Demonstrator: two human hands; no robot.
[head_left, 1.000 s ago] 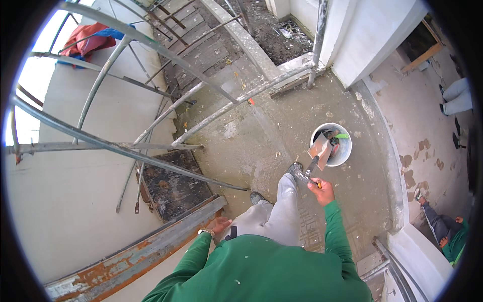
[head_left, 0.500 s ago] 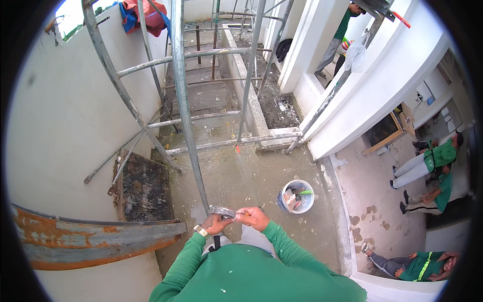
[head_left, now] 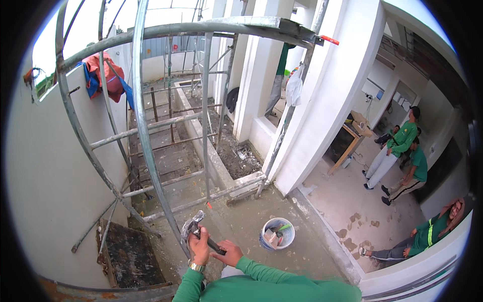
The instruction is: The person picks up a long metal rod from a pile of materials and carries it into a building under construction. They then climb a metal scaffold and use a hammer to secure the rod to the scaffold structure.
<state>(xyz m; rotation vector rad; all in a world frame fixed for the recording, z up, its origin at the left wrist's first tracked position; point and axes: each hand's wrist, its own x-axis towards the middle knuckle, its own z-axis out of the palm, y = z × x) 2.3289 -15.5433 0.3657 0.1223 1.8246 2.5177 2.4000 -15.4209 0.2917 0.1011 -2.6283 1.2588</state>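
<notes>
A hammer (head_left: 190,227) with a worn grey head and dark handle is held in front of my body, its head up and tilted to the left. My left hand (head_left: 199,247), with a metal watch at the wrist, wraps around it just below the head. Lower down, my right hand (head_left: 231,253) grips the end of the handle. To the right of my hands, a white bucket (head_left: 263,242) stands on the wet concrete floor. It holds a green-handled tool (head_left: 285,227) and other pieces I cannot make out.
A metal scaffold pole (head_left: 147,136) rises close to my left hand, with crossbars beyond. A dark stained board (head_left: 132,256) leans by the left wall. A white plastic bag (head_left: 294,89) hangs from the scaffold. Several people in green, one standing (head_left: 400,141), are at the right.
My view has lifted and turned right. The hammer, held low and nearly level before, is now tilted with its head up. My left hand has moved to just below the head.
</notes>
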